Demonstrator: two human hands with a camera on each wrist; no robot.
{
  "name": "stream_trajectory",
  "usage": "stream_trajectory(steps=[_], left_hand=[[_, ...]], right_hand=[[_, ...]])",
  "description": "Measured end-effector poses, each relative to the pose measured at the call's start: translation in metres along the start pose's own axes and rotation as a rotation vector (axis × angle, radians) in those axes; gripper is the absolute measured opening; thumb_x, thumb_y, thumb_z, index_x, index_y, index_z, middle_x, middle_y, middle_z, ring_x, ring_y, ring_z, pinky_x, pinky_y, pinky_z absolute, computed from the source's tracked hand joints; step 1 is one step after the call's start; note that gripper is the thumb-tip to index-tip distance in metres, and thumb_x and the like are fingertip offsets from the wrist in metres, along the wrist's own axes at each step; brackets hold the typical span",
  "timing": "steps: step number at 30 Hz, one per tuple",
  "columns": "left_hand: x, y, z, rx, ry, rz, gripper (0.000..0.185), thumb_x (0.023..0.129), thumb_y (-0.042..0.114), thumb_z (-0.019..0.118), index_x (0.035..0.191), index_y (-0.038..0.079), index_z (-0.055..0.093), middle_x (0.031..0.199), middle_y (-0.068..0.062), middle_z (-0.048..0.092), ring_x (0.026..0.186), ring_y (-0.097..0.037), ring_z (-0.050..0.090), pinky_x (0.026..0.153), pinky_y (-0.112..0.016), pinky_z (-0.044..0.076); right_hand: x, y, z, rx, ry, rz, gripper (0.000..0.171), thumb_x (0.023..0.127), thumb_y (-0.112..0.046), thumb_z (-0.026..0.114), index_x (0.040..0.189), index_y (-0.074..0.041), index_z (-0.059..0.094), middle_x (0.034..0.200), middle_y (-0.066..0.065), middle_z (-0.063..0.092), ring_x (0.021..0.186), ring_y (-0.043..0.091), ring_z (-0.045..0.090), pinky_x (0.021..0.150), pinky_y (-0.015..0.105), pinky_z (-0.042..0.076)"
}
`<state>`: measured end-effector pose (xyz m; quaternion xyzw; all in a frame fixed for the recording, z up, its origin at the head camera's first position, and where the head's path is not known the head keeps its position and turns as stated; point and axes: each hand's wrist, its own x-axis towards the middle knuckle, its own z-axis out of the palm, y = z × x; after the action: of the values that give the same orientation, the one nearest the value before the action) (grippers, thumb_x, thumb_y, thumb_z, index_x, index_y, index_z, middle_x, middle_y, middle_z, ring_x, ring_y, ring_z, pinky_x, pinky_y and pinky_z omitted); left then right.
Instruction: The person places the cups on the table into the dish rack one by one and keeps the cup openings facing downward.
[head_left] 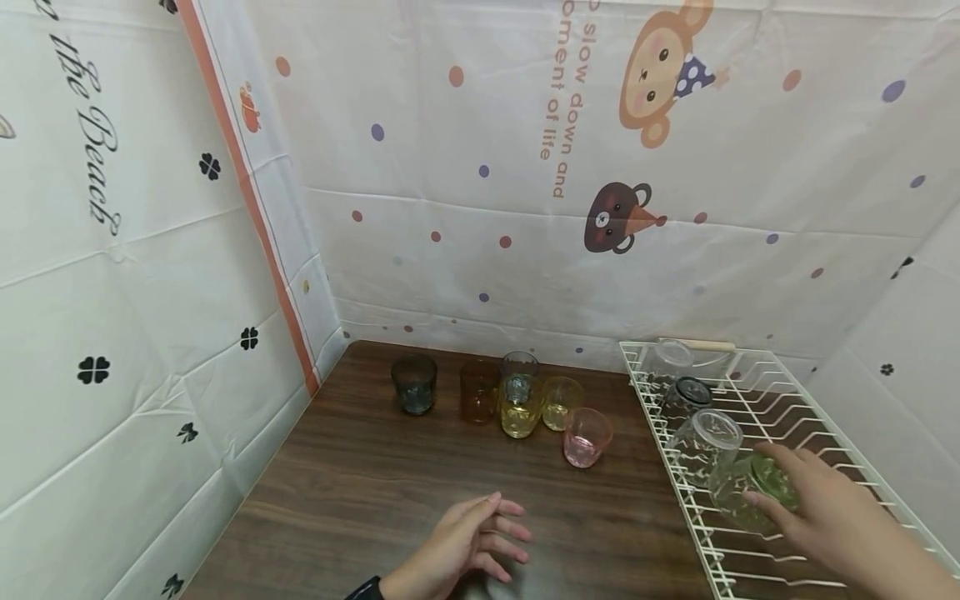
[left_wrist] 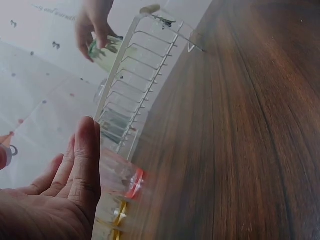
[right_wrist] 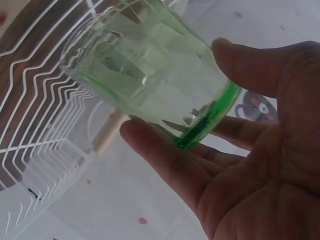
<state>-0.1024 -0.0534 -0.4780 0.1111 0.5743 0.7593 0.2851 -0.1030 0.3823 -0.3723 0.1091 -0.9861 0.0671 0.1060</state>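
Observation:
My right hand (head_left: 843,508) holds a green-tinted glass (right_wrist: 155,75) near its thick green base, thumb on one side and fingers on the other. The glass is tilted with its mouth down, low over the white wire dish rack (head_left: 862,458). Close beside it in the rack stands a clear upturned glass (head_left: 701,450), with a dark glass (head_left: 684,406) and another clear glass (head_left: 667,371) farther back. Over the front of the wooden table (head_left: 337,508) is my left hand (head_left: 472,542), fingers loosely bent and holding nothing.
Along the table's back stand a dark grey glass (head_left: 415,387), a brown glass (head_left: 478,396), yellow glasses (head_left: 520,417) with a bluish one behind, and a pink glass (head_left: 587,442) nearest the rack. Printed cloth (head_left: 420,167) hangs behind and on both sides.

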Motion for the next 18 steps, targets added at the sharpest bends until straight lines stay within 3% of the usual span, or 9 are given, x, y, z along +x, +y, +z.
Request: stream_trajectory(steps=[8,18], left_hand=[[-0.003,0.0,-0.004,0.079,0.036,0.047,0.056,0.115,0.038,0.044,0.139,-0.012,0.056,0.119,-0.021,0.077,0.095,-0.016,0.079,0.068,-0.024,0.063],[-0.006,-0.008,-0.01,0.105,0.017,0.079,0.053,0.116,0.028,0.043,0.141,-0.018,0.051,0.12,-0.03,0.074,0.094,-0.011,0.077,0.069,-0.023,0.063]], right_hand=[[0.007,0.003,0.01,-0.056,-0.079,-0.004,0.07,0.081,-0.032,0.091,0.131,0.007,0.062,0.113,0.037,0.07,0.096,0.054,0.072,0.078,0.07,0.057],[0.012,0.009,0.023,-0.025,-0.114,-0.025,0.073,0.075,-0.034,0.094,0.126,0.008,0.063,0.107,0.027,0.074,0.094,0.047,0.074,0.077,0.065,0.059]])
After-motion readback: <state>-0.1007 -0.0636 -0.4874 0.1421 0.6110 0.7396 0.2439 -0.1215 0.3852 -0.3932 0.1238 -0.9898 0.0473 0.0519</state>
